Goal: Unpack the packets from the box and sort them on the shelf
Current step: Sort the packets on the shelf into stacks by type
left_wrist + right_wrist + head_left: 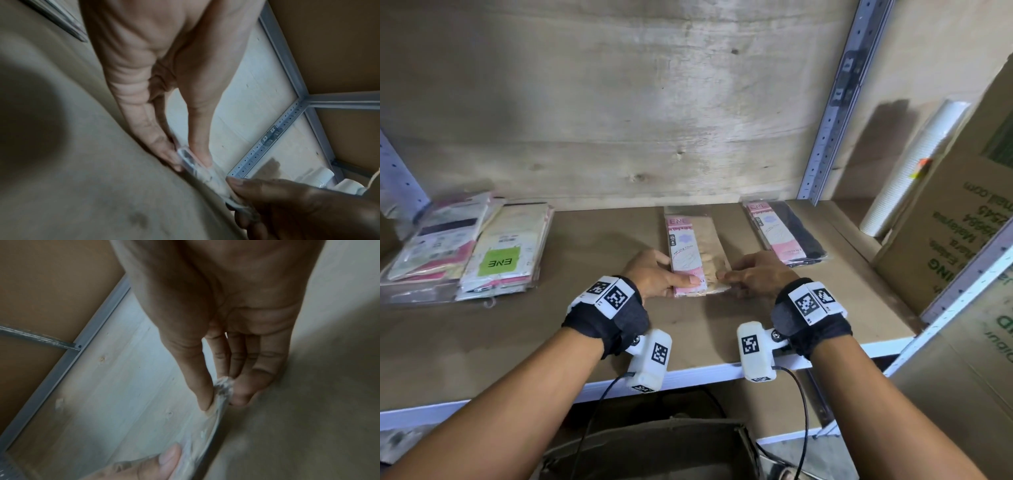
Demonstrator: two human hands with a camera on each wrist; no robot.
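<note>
Pale plywood back wall (619, 102) behind, grey perforated metal upright (832, 113) far right, sleeve of white paper cups (907, 171) leaning right of it, printed cardboard carton (962, 222) at right edge

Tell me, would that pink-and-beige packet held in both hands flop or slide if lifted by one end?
Probably floppy: the beige packet is thin and flat, and the left hand and right hand each pinch an end. Its clear glossy wrap likely makes it slippery, and it looks light.
</note>
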